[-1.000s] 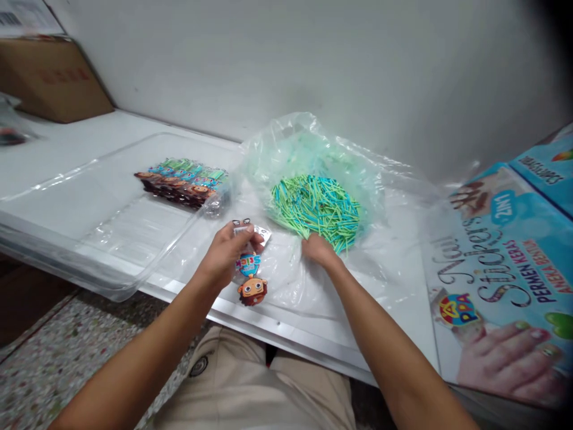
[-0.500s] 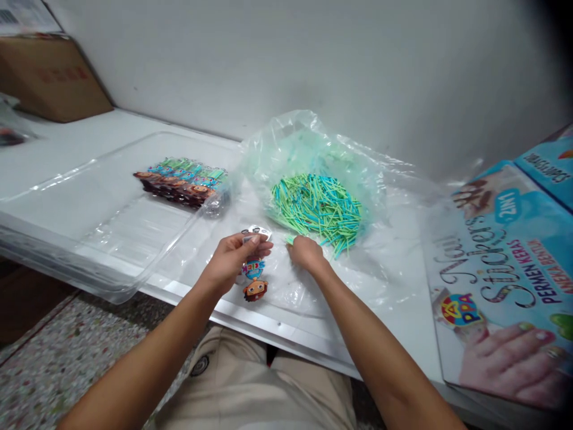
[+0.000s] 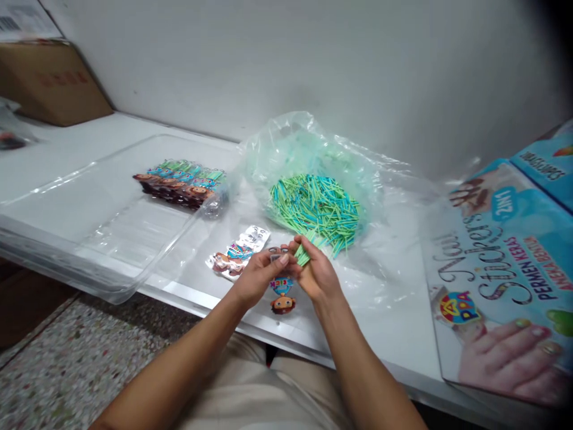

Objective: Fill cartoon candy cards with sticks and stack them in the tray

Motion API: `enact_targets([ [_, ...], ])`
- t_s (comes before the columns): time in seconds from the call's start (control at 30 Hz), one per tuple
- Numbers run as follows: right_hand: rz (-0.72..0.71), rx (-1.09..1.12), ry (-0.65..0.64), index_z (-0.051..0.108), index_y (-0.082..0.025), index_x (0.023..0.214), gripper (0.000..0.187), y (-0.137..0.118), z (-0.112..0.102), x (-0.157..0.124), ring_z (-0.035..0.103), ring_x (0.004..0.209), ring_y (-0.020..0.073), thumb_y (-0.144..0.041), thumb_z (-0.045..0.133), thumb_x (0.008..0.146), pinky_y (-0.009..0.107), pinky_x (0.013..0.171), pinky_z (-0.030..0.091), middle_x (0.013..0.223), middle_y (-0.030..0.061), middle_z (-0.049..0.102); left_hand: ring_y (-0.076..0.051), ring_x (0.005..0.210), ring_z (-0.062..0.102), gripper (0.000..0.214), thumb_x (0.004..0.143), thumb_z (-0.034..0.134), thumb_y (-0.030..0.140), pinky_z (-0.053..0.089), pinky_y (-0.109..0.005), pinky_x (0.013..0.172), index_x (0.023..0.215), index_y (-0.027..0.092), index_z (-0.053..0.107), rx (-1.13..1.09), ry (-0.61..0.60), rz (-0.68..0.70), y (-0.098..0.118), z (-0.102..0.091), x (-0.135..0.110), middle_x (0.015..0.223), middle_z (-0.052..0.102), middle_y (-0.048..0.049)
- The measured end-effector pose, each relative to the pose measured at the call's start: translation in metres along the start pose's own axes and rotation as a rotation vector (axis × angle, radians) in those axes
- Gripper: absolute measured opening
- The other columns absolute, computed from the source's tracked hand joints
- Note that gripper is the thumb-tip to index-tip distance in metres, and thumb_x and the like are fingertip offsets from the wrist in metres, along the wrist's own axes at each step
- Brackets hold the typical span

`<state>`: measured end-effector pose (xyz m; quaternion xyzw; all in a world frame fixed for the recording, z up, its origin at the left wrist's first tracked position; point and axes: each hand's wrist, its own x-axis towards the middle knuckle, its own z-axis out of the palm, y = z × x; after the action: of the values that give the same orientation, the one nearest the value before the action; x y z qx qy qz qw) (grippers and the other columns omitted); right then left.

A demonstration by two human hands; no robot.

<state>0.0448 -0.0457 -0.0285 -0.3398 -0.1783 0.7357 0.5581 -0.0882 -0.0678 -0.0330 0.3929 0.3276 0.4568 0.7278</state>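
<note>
My left hand [image 3: 257, 276] pinches the top of a small clear packet with a cartoon figure [image 3: 282, 295], which hangs over the table's front edge. My right hand [image 3: 316, 273] is closed on a few green sticks [image 3: 305, 249] and touches the left hand at the packet's top. Just beyond lies a pile of green and blue sticks [image 3: 316, 207] in an open clear plastic bag [image 3: 290, 143]. A second cartoon packet [image 3: 237, 252] lies flat on the table left of my hands.
A clear plastic tray [image 3: 54, 239] at the left holds a row of filled packets [image 3: 181, 182]. Printed "Nail Stickers" boxes [image 3: 501, 269] lie at the right. A cardboard box [image 3: 49, 80] sits far left by the white wall.
My right hand came back from the stick pile with a few green sticks and met the left hand. The left hand shifted right with its packet, uncovering a second packet on the table.
</note>
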Motion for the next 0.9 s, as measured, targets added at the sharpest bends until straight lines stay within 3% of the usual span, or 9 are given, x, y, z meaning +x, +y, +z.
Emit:
enact_targets([
  [0.07, -0.053, 0.019, 0.025, 0.057, -0.019, 0.086, 0.02, 0.004, -0.002, -0.007, 0.048, 0.044, 0.0066, -0.034, 0.068, 0.079, 0.019, 0.042, 0.04, 0.067, -0.0046, 0.06, -0.017, 0.071, 0.067, 0.035, 0.073, 0.072, 0.043, 0.052, -0.03, 0.075, 0.084, 0.011, 0.068, 0.016, -0.001, 0.01, -0.003, 0.003, 0.001, 0.073, 0.071, -0.0069],
  [0.17, -0.148, -0.153, 0.014, 0.06, -0.018, 0.086, 0.028, 0.0, -0.009, -0.02, 0.037, 0.04, 0.004, -0.041, 0.072, 0.076, 0.017, 0.038, 0.031, 0.055, -0.0086, 0.047, -0.014, 0.069, 0.064, 0.031, 0.073, 0.073, 0.04, 0.049, -0.027, 0.072, 0.084, 0.013, 0.065, 0.079, 0.019, 0.041, 0.006, 0.0, -0.003, 0.069, 0.067, -0.0028],
  [0.3, -0.021, -0.329, -0.188, 0.061, -0.016, 0.086, 0.033, -0.005, -0.014, -0.039, 0.02, 0.036, 0.0015, -0.048, 0.065, 0.081, 0.017, 0.037, 0.015, 0.051, -0.0109, 0.036, -0.008, 0.057, 0.052, 0.036, 0.064, 0.08, 0.033, 0.039, -0.02, 0.058, 0.091, 0.015, 0.065, 0.173, 0.168, 0.09, 0.022, 0.001, -0.004, 0.058, 0.053, 0.0054],
  [0.5, 0.003, -0.452, -0.282, 0.059, -0.016, 0.08, 0.035, -0.001, -0.018, -0.054, 0.022, 0.039, 0.0036, -0.051, 0.06, 0.084, 0.02, 0.039, 0.016, 0.05, -0.0096, 0.035, -0.008, 0.053, 0.046, 0.025, 0.069, 0.074, 0.035, 0.035, -0.022, 0.056, 0.073, 0.013, 0.064, 0.203, 0.035, 0.037, 0.02, 0.021, 0.004, 0.054, 0.052, 0.0035],
  [0.77, -0.038, -0.522, -0.28, 0.044, -0.018, 0.055, 0.048, 0.006, -0.03, -0.06, 0.022, 0.039, 0.0046, -0.05, 0.052, 0.089, 0.022, 0.04, 0.015, 0.045, -0.0081, 0.031, -0.007, 0.048, 0.044, 0.016, 0.064, 0.061, 0.02, 0.035, -0.02, 0.051, 0.056, 0.015, 0.049, 0.185, 0.121, 0.05, 0.018, 0.033, 0.0, 0.05, 0.041, 0.0059],
  [0.9, -0.029, -0.563, -0.271, 0.048, -0.017, 0.059, 0.045, 0.004, -0.027, -0.064, 0.022, 0.04, 0.0041, -0.051, 0.054, 0.087, 0.021, 0.039, 0.016, 0.048, -0.0084, 0.032, -0.007, 0.048, 0.043, 0.015, 0.066, 0.067, 0.027, 0.036, -0.02, 0.046, 0.073, 0.015, 0.063, 0.229, 0.114, 0.061, 0.022, 0.035, -0.003, 0.056, 0.045, 0.0049],
])
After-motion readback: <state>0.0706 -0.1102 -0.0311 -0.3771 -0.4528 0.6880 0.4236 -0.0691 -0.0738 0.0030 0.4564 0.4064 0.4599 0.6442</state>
